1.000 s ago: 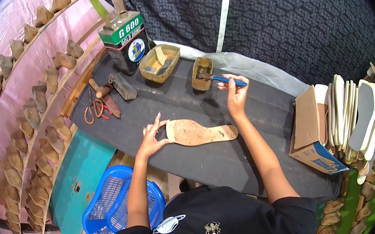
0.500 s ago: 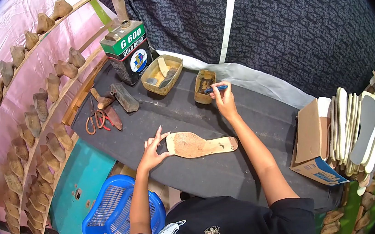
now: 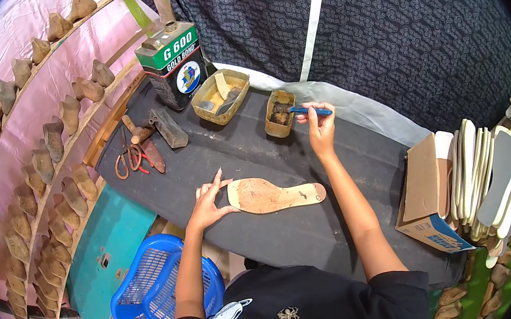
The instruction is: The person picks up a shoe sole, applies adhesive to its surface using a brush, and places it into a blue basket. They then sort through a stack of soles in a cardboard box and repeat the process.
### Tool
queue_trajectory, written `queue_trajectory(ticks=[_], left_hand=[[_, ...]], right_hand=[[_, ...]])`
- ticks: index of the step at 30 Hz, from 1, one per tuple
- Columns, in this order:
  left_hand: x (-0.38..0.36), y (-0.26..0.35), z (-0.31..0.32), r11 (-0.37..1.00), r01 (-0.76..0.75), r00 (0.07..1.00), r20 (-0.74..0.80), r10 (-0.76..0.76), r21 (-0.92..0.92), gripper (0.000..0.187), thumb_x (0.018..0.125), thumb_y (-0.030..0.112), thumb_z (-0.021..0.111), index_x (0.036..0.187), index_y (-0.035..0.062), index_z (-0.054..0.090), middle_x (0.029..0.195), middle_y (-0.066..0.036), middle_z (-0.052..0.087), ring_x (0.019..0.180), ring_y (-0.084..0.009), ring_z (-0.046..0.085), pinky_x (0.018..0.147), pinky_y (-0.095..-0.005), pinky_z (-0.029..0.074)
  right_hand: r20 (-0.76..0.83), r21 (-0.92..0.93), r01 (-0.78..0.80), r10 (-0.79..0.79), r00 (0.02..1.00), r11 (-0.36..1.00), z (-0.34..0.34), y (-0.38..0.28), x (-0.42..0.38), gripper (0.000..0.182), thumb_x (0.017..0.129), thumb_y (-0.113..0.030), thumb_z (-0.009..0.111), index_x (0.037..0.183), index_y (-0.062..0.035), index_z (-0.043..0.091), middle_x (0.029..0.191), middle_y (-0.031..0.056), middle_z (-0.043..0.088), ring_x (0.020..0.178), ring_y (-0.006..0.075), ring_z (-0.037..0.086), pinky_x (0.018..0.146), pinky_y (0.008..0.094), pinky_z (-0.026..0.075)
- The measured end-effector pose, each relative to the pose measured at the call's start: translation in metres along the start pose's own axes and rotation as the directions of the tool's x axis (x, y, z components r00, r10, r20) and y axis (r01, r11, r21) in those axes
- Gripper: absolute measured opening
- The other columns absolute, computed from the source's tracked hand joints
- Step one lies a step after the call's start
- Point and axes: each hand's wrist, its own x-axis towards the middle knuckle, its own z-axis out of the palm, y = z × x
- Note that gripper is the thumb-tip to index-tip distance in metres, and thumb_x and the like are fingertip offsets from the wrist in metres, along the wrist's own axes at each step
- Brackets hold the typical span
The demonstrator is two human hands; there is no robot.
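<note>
A shoe insole (image 3: 263, 196), tan with a pale border and dark specks, lies flat on the dark worktable. At its wide end, my left hand (image 3: 207, 204) has thumb and fingers around the edge, lightly gripping it, one finger stretched out. My right hand (image 3: 321, 130) is closed on a blue-handled brush (image 3: 319, 112) whose tip reaches into a small grimy tub (image 3: 281, 126) with dark residue inside. The bristles are hard to make out against that residue. Left of this tub stands a wider tub (image 3: 222, 114) holding grey and cream scraps.
A G 600 Gold Bond can (image 3: 174, 68) stands at the back left. Near it lie scissors (image 3: 122, 165), a hammer (image 3: 137, 132) and a dark block (image 3: 170, 132). Right is a cardboard box (image 3: 420, 191) with stacked soles (image 3: 472, 166). A blue basket (image 3: 149, 278) sits below; wooden lasts (image 3: 42, 165) line racks left.
My right hand has moved slightly right and down, and the brush has drawn back toward the tub's right rim. My left hand and the insole have hardly moved.
</note>
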Motion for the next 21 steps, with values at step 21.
queue_trajectory(ticks=[21], left_hand=[[0.000, 0.004, -0.006, 0.997, 0.030, 0.999, 0.041, -0.027, -0.071, 0.108, 0.042, 0.040, 0.079, 0.132, 0.0096, 0.027, 0.103, 0.005, 0.057, 0.082, -0.0173, 0.045, 0.088, -0.0331, 0.025]], right_hand=[[0.118, 0.134, -0.389, 0.375, 0.920, 0.912, -0.010, -0.055, -0.098, 0.025, 0.079, -0.024, 0.047, 0.094, -0.0087, 0.036, 0.072, 0.0124, 0.053, 0.057, 0.0102, 0.047, 0.045, 0.0169, 0.034]])
